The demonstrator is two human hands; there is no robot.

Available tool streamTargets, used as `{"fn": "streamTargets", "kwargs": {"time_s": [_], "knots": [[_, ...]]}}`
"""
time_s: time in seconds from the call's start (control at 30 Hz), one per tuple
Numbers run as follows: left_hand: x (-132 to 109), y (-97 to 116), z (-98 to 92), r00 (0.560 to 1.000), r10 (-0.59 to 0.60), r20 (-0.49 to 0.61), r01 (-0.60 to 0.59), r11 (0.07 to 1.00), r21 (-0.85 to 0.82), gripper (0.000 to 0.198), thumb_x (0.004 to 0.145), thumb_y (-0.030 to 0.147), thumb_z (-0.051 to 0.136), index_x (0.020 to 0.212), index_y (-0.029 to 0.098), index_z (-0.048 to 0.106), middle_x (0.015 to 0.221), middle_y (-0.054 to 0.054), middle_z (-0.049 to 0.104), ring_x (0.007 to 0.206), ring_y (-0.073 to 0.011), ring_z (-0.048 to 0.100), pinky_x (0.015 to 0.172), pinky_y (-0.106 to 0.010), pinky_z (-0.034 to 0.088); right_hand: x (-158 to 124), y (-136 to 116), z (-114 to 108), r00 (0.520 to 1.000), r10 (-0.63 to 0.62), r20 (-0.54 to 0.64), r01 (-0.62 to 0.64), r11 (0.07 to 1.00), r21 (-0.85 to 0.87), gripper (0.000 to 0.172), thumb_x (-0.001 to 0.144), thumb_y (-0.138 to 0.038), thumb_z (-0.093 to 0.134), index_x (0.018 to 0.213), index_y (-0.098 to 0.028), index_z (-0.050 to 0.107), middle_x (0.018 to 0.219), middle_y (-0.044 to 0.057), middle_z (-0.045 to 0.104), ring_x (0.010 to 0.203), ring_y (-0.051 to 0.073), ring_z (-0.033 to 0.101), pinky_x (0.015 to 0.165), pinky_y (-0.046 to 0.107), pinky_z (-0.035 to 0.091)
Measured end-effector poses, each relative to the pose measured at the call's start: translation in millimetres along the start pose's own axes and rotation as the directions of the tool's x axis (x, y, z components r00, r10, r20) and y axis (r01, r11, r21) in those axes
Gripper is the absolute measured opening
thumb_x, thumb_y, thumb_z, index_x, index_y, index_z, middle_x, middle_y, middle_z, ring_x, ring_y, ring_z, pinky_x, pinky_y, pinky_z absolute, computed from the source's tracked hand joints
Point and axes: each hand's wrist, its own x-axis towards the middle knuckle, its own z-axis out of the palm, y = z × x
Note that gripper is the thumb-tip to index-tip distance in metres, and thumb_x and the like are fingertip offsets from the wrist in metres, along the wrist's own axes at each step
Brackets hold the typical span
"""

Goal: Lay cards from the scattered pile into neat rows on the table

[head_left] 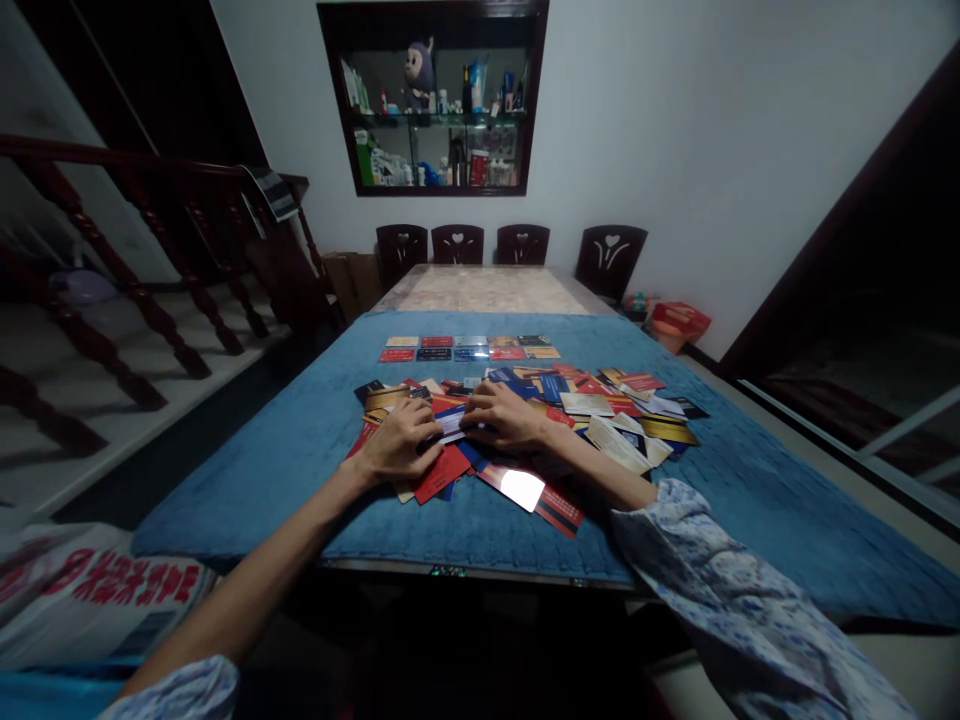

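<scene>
A heap of loose plastic cards [517,490], red, blue, gold and white, lies in front of me on a blue cloth. Over its left part, my left hand [401,440] is curled with its fingertips at the left edge of a white and blue card [451,424]. The bent fingers of my right hand [502,415] close on the same card's right edge. Beyond the heap, several cards [470,354] lie flat in two neat rows. Fingertips partly hide the held card, and both hands cover other cards below.
The blue cloth [285,440] covers the near part of a long table, whose patterned top [480,288] shows farther off. Dark chairs [523,246] stand at the far end. A white printed bag [97,590] is at the lower left, beside a wooden railing [142,290].
</scene>
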Motion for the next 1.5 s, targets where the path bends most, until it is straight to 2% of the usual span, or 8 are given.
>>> {"fn": "streamTargets", "kwargs": {"time_s": [0.2,0.3,0.43,0.63,0.83,1.0,1.2,1.5], "knots": [[1.2,0.5,-1.6,0.996,0.027,-0.084,-0.031,0.999,-0.045,0.018,0.088,0.015,0.053,0.085,0.019,0.071,0.082,-0.009,0.067,0.088,-0.0231,0.059,0.084,-0.042,0.051,2.6,0.6,2.5,0.991,-0.092,-0.102,0.084,0.993,-0.078,0.033,0.104,-0.032,0.043,0.098,-0.023,0.074,0.09,0.008,0.071,0.095,0.021,0.05,0.084,0.037,0.038],[2.5,-2.0,-1.6,0.987,-0.006,-0.158,-0.003,0.998,-0.061,0.019,0.089,0.015,0.052,0.087,0.018,0.071,0.081,-0.009,0.067,0.086,-0.0225,0.06,0.082,-0.041,0.052,4.9,1.4,4.0,0.986,-0.054,-0.155,0.036,0.992,-0.121,0.037,0.105,-0.032,0.04,0.095,-0.023,0.074,0.084,0.008,0.069,0.091,0.021,0.05,0.081,0.036,0.039],[4.5,-7.5,0.0,0.975,-0.063,-0.212,0.044,0.995,-0.092,0.02,0.09,0.013,0.051,0.095,0.017,0.07,0.083,-0.009,0.068,0.084,-0.0215,0.061,0.082,-0.04,0.053,7.8,2.0,6.6,0.976,0.032,-0.214,-0.061,0.989,-0.131,0.036,0.105,-0.034,0.04,0.103,-0.02,0.073,0.085,0.009,0.069,0.088,0.021,0.051,0.079,0.034,0.04],[5.8,-12.3,0.9,0.973,-0.127,-0.195,0.104,0.987,-0.127,0.033,0.088,0.009,0.05,0.116,0.018,0.066,0.096,-0.009,0.071,0.091,-0.0214,0.063,0.087,-0.04,0.052,9.7,5.7,13.6,0.962,0.12,-0.245,-0.143,0.987,-0.079,0.026,0.102,-0.024,0.047,0.114,-0.021,0.069,0.094,0.01,0.072,0.092,0.022,0.052,0.084,0.035,0.041],[1.9,-13.1,3.8,0.977,-0.181,-0.111,0.169,0.979,-0.115,0.039,0.089,0.009,0.046,0.122,0.02,0.064,0.099,-0.008,0.068,0.095,-0.0225,0.061,0.093,-0.041,0.051,8.9,7.3,20.5,0.955,0.117,-0.273,-0.135,0.99,-0.046,0.024,0.098,-0.019,0.049,0.115,-0.02,0.067,0.099,0.01,0.07,0.092,0.023,0.05,0.087,0.038,0.043],[-2.3,-14.8,10.8,0.972,-0.215,-0.095,0.205,0.973,-0.105,0.043,0.087,0.01,0.047,0.127,0.018,0.06,0.102,-0.01,0.063,0.1,-0.0242,0.059,0.097,-0.042,0.049,6.5,4.3,23.0,0.951,0.175,-0.254,-0.181,0.984,0.001,0.031,0.091,-0.016,0.057,0.121,-0.018,0.064,0.104,0.012,0.068,0.097,0.025,0.048,0.088,0.04,0.043],[-3.6,-16.2,15.5,0.969,-0.23,-0.085,0.222,0.97,-0.097,0.047,0.086,0.012,0.051,0.132,0.018,0.058,0.103,-0.01,0.059,0.103,-0.0256,0.056,0.103,-0.047,0.046,3.5,2.8,21.9,0.961,0.196,-0.193,-0.194,0.981,0.029,0.046,0.086,-0.02,0.06,0.132,-0.016,0.058,0.112,0.014,0.064,0.103,0.027,0.046,0.091,0.044,0.043],[-5.5,-18.6,18.0,0.955,-0.297,-0.015,0.293,0.948,-0.121,0.055,0.087,0.021,0.055,0.141,0.019,0.053,0.1,-0.009,0.054,0.099,-0.0256,0.053,0.094,-0.045,0.047,4.3,3.3,18.2,0.968,0.242,-0.068,-0.243,0.97,-0.006,0.064,0.085,-0.029,0.061,0.147,-0.019,0.048,0.12,0.015,0.057,0.109,0.03,0.042,0.091,0.048,0.041]]}}
